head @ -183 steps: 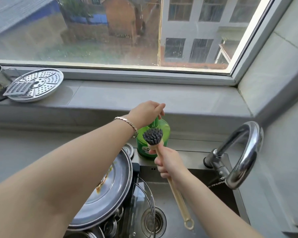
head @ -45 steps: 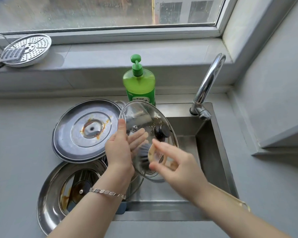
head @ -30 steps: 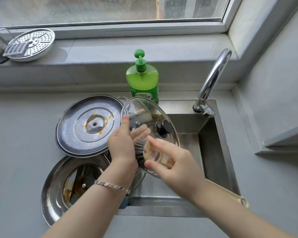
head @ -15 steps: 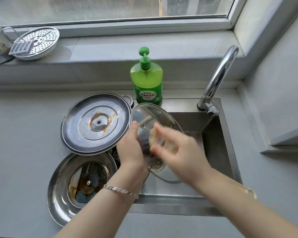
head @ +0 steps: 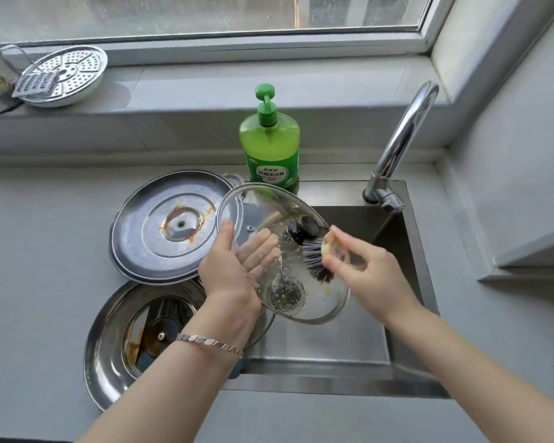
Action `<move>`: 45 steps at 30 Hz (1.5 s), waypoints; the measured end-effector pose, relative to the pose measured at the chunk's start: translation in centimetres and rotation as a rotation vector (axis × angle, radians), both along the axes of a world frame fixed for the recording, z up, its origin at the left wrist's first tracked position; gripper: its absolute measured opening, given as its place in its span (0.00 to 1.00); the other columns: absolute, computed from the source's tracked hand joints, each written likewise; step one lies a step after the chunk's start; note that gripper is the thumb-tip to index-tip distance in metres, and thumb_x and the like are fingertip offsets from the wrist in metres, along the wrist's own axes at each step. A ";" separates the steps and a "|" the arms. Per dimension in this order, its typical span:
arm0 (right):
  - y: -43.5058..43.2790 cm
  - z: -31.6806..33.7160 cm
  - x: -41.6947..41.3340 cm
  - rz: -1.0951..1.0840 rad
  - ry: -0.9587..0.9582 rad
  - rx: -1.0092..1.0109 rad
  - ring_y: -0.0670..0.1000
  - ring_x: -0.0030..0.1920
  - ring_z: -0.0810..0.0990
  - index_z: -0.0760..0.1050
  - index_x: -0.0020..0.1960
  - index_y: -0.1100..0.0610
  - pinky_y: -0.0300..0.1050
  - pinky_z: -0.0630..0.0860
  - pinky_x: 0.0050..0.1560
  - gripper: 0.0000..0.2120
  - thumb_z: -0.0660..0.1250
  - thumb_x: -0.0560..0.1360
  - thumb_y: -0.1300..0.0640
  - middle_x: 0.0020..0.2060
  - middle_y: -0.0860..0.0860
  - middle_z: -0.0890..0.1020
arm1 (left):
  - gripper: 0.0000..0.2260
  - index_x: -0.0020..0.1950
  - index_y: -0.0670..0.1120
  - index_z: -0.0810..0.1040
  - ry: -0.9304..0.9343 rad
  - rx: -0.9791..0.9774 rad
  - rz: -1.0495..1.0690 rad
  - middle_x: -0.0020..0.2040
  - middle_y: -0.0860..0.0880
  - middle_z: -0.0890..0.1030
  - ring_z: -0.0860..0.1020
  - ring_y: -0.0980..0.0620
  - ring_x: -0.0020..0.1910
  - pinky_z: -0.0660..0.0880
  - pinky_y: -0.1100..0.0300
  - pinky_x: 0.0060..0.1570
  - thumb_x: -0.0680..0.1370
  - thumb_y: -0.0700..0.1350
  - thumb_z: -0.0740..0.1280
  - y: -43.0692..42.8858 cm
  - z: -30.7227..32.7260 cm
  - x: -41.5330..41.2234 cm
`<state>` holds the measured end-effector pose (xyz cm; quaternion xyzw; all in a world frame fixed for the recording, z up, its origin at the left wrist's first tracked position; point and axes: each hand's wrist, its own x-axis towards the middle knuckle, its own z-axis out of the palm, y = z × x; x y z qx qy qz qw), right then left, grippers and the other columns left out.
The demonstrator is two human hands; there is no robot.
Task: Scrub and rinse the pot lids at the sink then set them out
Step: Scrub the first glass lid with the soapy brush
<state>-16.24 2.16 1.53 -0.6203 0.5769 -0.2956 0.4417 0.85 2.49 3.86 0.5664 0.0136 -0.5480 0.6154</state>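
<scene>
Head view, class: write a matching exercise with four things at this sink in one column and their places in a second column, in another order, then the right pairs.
Things
1. glass lid
2. brush
3. green soap bottle
4. perforated steamer plate

Places
A. on the window sill
B. gripped in the right hand
C. standing behind the sink
D. held tilted over the sink by the left hand

Pairs: 1-D, 2-B, 3-C, 4-A
</scene>
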 end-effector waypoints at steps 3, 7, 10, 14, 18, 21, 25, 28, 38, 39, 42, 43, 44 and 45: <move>3.5 0.4 1.4 0.225 -0.003 -0.151 0.37 0.43 0.78 0.69 0.63 0.32 0.28 0.72 0.43 0.24 0.68 0.68 0.44 0.50 0.27 0.76 | 0.08 0.45 0.45 0.71 -0.051 0.007 -0.016 0.35 0.40 0.84 0.83 0.47 0.31 0.80 0.58 0.30 0.80 0.49 0.62 -0.2 0.1 0.1; 1.2 -0.9 -0.7 0.048 -0.046 -0.032 0.32 0.44 0.76 0.71 0.60 0.34 0.25 0.68 0.45 0.21 0.71 0.71 0.52 0.54 0.39 0.80 | 0.09 0.43 0.45 0.70 -0.047 -0.007 0.001 0.38 0.39 0.84 0.84 0.46 0.33 0.80 0.57 0.34 0.79 0.49 0.63 -0.2 0.4 0.2; 1.9 -1.3 -0.7 0.056 -0.049 0.005 0.31 0.46 0.75 0.72 0.65 0.45 0.24 0.67 0.48 0.24 0.71 0.71 0.53 0.53 0.33 0.78 | 0.10 0.41 0.45 0.70 -0.063 -0.004 0.019 0.39 0.38 0.84 0.84 0.46 0.33 0.80 0.57 0.33 0.79 0.49 0.63 -0.3 0.6 0.1; 3.1 -0.9 -0.6 0.185 -0.081 -0.040 0.32 0.42 0.75 0.70 0.60 0.32 0.23 0.68 0.43 0.25 0.73 0.70 0.53 0.49 0.29 0.78 | 0.09 0.43 0.46 0.69 -0.033 -0.007 0.039 0.42 0.36 0.83 0.83 0.47 0.32 0.80 0.59 0.31 0.79 0.49 0.63 -0.5 0.8 0.5; 1.4 -1.6 -1.8 -0.002 -0.070 0.069 0.31 0.41 0.74 0.73 0.63 0.44 0.23 0.67 0.44 0.21 0.71 0.71 0.53 0.47 0.29 0.78 | 0.08 0.49 0.46 0.69 -0.025 -0.019 0.050 0.40 0.38 0.84 0.84 0.46 0.34 0.80 0.57 0.34 0.79 0.49 0.63 -0.7 1.0 0.7; 3.0 -1.3 -1.2 0.157 -0.142 0.007 0.34 0.34 0.75 0.73 0.58 0.38 0.24 0.68 0.37 0.22 0.73 0.69 0.56 0.44 0.27 0.78 | 0.08 0.51 0.46 0.68 -0.011 -0.032 0.064 0.42 0.37 0.83 0.83 0.46 0.33 0.80 0.57 0.33 0.79 0.49 0.63 -1.1 1.3 0.9; -0.6 -1.9 -2.9 -0.096 -0.108 0.149 0.38 0.56 0.75 0.72 0.65 0.48 0.31 0.67 0.57 0.21 0.70 0.72 0.55 0.54 0.37 0.78 | 0.15 0.62 0.45 0.69 -0.016 -0.040 0.006 0.39 0.38 0.84 0.84 0.46 0.33 0.81 0.57 0.32 0.79 0.49 0.64 -0.8 1.5 0.5; 0.4 -1.0 -1.5 0.104 -0.102 0.071 0.33 0.50 0.77 0.71 0.60 0.33 0.25 0.70 0.49 0.21 0.70 0.70 0.46 0.49 0.29 0.79 | 0.10 0.43 0.44 0.69 -0.020 -0.013 -0.060 0.37 0.38 0.84 0.84 0.46 0.33 0.80 0.57 0.31 0.78 0.49 0.65 -0.5 1.6 0.0; 1.6 -2.4 -1.2 0.070 -0.099 0.139 0.29 0.56 0.72 0.72 0.57 0.32 0.22 0.66 0.54 0.20 0.71 0.68 0.46 0.52 0.29 0.77 | 0.08 0.48 0.45 0.73 -0.038 0.044 -0.172 0.34 0.40 0.83 0.83 0.48 0.30 0.80 0.58 0.31 0.78 0.50 0.63 0.2 1.3 0.7; 1.5 -2.6 -1.2 0.060 -0.112 0.154 0.31 0.57 0.73 0.73 0.57 0.33 0.25 0.67 0.57 0.20 0.71 0.68 0.48 0.53 0.30 0.78 | 0.09 0.49 0.44 0.73 -0.044 0.039 -0.183 0.34 0.40 0.84 0.83 0.47 0.31 0.80 0.57 0.31 0.78 0.50 0.63 0.2 1.1 0.9; 0.0 -2.9 -1.9 -0.097 -0.110 0.210 0.41 0.62 0.73 0.72 0.66 0.50 0.41 0.66 0.67 0.22 0.70 0.72 0.53 0.61 0.44 0.77 | 0.25 0.71 0.39 0.65 -0.058 0.029 -0.223 0.38 0.38 0.84 0.84 0.46 0.33 0.80 0.57 0.32 0.78 0.50 0.64 0.5 1.0 0.7; 0.2 -2.8 -1.8 -0.099 -0.109 0.200 0.39 0.61 0.73 0.72 0.66 0.51 0.38 0.67 0.65 0.23 0.70 0.72 0.53 0.61 0.42 0.77 | 0.29 0.74 0.38 0.60 -0.067 0.030 -0.223 0.39 0.38 0.84 0.84 0.46 0.34 0.80 0.58 0.31 0.78 0.50 0.64 0.5 0.9 0.8; 0.9 -2.6 -1.5 -0.059 -0.125 0.165 0.34 0.56 0.74 0.72 0.65 0.47 0.32 0.68 0.60 0.23 0.70 0.72 0.52 0.59 0.37 0.77 | 0.29 0.74 0.40 0.58 -0.063 0.037 -0.208 0.39 0.38 0.84 0.84 0.47 0.33 0.80 0.58 0.30 0.78 0.50 0.64 0.4 0.9 0.8; 1.7 -2.5 -1.1 -0.002 -0.133 0.138 0.31 0.48 0.75 0.73 0.63 0.41 0.27 0.69 0.53 0.22 0.71 0.71 0.50 0.55 0.31 0.77 | 0.26 0.73 0.43 0.61 -0.066 0.042 -0.191 0.38 0.39 0.84 0.84 0.47 0.33 0.80 0.59 0.30 0.78 0.50 0.64 0.2 0.7 1.0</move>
